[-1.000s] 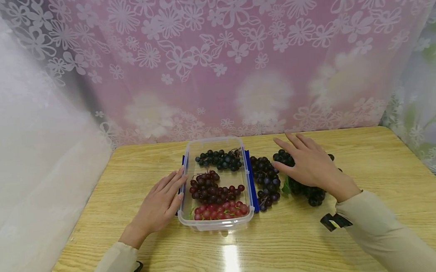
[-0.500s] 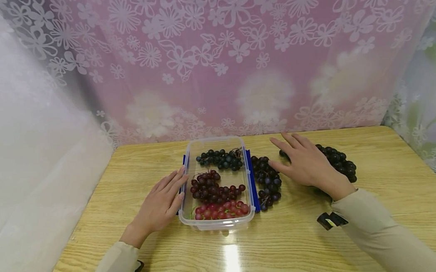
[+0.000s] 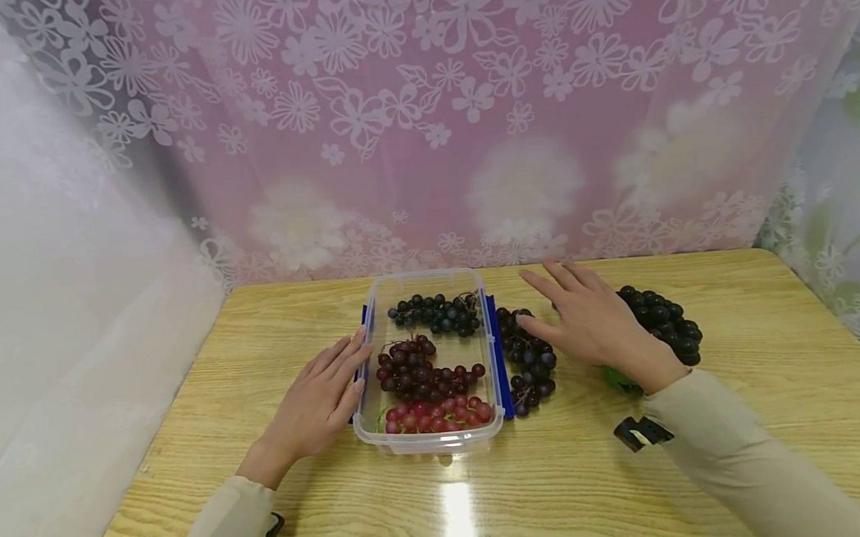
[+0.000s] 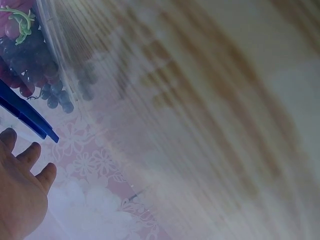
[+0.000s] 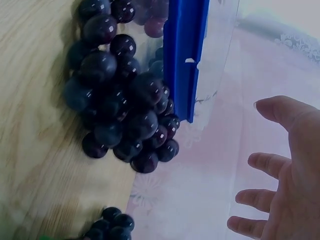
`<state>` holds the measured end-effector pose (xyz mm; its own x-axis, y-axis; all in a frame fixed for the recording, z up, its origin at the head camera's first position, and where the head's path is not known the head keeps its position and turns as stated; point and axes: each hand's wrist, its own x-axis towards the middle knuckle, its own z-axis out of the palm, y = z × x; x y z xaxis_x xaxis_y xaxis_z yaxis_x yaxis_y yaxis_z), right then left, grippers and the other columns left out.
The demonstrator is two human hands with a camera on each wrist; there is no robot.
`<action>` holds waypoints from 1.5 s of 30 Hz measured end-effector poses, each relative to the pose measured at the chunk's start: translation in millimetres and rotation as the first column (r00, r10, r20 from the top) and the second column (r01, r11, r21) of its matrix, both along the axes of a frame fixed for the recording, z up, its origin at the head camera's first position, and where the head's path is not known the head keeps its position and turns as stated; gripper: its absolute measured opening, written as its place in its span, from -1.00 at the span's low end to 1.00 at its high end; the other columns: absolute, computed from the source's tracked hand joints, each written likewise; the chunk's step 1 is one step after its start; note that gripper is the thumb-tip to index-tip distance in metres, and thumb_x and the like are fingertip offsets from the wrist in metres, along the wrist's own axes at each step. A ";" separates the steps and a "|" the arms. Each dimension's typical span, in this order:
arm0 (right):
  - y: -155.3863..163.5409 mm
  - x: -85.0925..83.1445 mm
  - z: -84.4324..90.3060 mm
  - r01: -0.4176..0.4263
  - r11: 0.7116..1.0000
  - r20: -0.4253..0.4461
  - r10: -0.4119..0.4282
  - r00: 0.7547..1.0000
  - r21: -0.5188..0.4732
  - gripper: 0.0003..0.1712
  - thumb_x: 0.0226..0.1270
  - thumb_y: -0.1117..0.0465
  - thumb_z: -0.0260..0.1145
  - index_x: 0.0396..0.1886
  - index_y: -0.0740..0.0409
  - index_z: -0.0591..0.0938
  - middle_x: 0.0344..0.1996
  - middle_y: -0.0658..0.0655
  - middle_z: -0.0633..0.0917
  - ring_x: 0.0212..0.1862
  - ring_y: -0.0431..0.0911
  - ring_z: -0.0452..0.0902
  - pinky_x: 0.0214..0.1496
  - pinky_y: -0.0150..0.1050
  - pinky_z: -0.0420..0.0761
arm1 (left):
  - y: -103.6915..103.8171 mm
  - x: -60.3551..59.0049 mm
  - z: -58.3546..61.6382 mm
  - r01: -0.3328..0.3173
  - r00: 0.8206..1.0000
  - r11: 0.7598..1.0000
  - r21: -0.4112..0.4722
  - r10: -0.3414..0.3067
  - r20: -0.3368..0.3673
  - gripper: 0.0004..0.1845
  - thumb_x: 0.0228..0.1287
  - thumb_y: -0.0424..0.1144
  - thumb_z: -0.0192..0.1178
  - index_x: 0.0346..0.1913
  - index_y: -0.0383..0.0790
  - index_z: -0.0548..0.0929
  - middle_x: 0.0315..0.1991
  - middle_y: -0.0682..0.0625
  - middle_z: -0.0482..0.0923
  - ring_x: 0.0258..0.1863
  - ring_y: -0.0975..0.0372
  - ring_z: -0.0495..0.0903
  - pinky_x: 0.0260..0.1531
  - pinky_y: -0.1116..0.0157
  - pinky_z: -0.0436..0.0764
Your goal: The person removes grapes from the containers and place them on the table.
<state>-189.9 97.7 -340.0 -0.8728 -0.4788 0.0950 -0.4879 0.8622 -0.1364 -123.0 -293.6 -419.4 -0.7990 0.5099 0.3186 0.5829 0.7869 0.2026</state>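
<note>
In the head view a clear plastic food box (image 3: 441,442) with blue side flaps (image 3: 500,363) holds three grape bunches: dark blue-green grapes (image 3: 443,315) at the back, dark red grapes (image 3: 414,378) in the middle and pink-red grapes (image 3: 439,416) in front. My left hand (image 3: 312,403) lies along the box's left side, its fingers straight at the rim. My right hand (image 3: 592,324), fingers spread and holding nothing, hovers between a dark purple grape bunch (image 3: 532,369) and a black grape bunch (image 3: 666,324), partly covering the latter. The right wrist view shows the purple grapes (image 5: 110,100) beside the blue flap (image 5: 185,60).
The wooden table (image 3: 562,490) ends at a pink flowered curtain (image 3: 410,179) at the back. A green leaf (image 3: 619,380) shows under the right wrist, by the black grapes. A white cloth (image 3: 83,281) hangs on the left.
The right hand has moved left, toward the purple bunch. The black grapes with their leaf now lie farther right than a second ago. The left hand and box stay put.
</note>
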 end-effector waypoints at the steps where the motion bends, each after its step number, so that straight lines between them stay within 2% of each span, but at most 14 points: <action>1: -2.3 -0.3 0.5 -0.006 1.000 -0.003 0.006 1.000 -0.002 -0.14 0.38 -0.33 -0.01 0.51 0.02 0.15 0.44 0.32 0.10 0.42 0.28 -0.07 0.39 0.22 -0.06 | 0.0 0.1 0.0 -0.001 1.000 1.000 0.000 0.001 -0.001 -0.47 0.54 -0.06 -0.21 0.48 -0.11 0.20 0.50 0.01 -0.02 0.43 0.05 0.06 0.35 0.00 0.08; 12: -28.3 -5.4 2.7 -0.059 0.998 -0.032 0.058 0.998 -0.023 -0.16 0.36 -0.30 0.07 0.50 -0.01 0.18 0.44 0.29 0.14 0.40 0.23 0.02 0.37 0.21 0.06 | -0.7 0.0 -0.8 -0.003 1.000 1.000 0.004 0.003 0.005 -0.47 0.54 -0.05 -0.21 0.47 -0.12 0.21 0.50 0.00 0.00 0.43 0.06 0.06 0.36 0.03 0.06; 21: -53.4 -12.7 2.5 -0.082 0.996 0.002 0.082 0.997 0.022 -0.15 0.35 -0.31 0.08 0.51 -0.07 0.15 0.46 0.24 0.11 0.42 0.21 0.00 0.40 0.17 0.02 | -0.9 0.0 -0.4 -0.001 1.000 1.000 -0.003 0.001 0.010 -0.47 0.54 -0.05 -0.21 0.47 -0.14 0.22 0.50 0.00 -0.01 0.43 0.05 0.06 0.36 0.04 0.05; 25: -64.9 -13.0 2.9 -0.101 0.995 0.034 0.101 0.994 0.013 -0.17 0.36 -0.31 0.05 0.52 -0.11 0.13 0.47 0.22 0.09 0.44 0.19 -0.03 0.40 0.16 0.00 | -0.9 -0.1 0.6 0.004 1.000 1.000 -0.008 -0.004 0.019 -0.47 0.55 -0.06 -0.21 0.47 -0.14 0.20 0.50 0.00 -0.02 0.43 0.06 0.04 0.37 0.04 0.04; 36: -95.1 -0.9 0.8 -0.198 0.979 0.027 0.197 0.980 0.039 -0.23 0.39 -0.32 -0.01 0.50 -0.14 0.18 0.47 0.18 0.10 0.45 0.16 -0.04 0.40 0.11 0.08 | -1.1 -1.6 0.5 0.001 1.000 1.000 -0.006 -0.001 0.005 -0.47 0.55 -0.04 -0.23 0.46 -0.16 0.23 0.50 0.01 -0.01 0.43 0.07 0.04 0.36 0.03 0.06; 45: -112.4 11.8 -6.2 -0.256 0.963 0.047 0.253 0.966 0.079 -0.25 0.40 -0.34 -0.05 0.48 -0.17 0.23 0.46 0.13 0.14 0.43 0.11 0.04 0.40 0.09 0.10 | -1.3 -1.8 1.2 -0.007 1.000 1.000 -0.008 0.007 0.001 -0.47 0.54 -0.03 -0.22 0.46 -0.15 0.24 0.49 0.00 0.01 0.43 0.06 0.06 0.35 0.02 0.07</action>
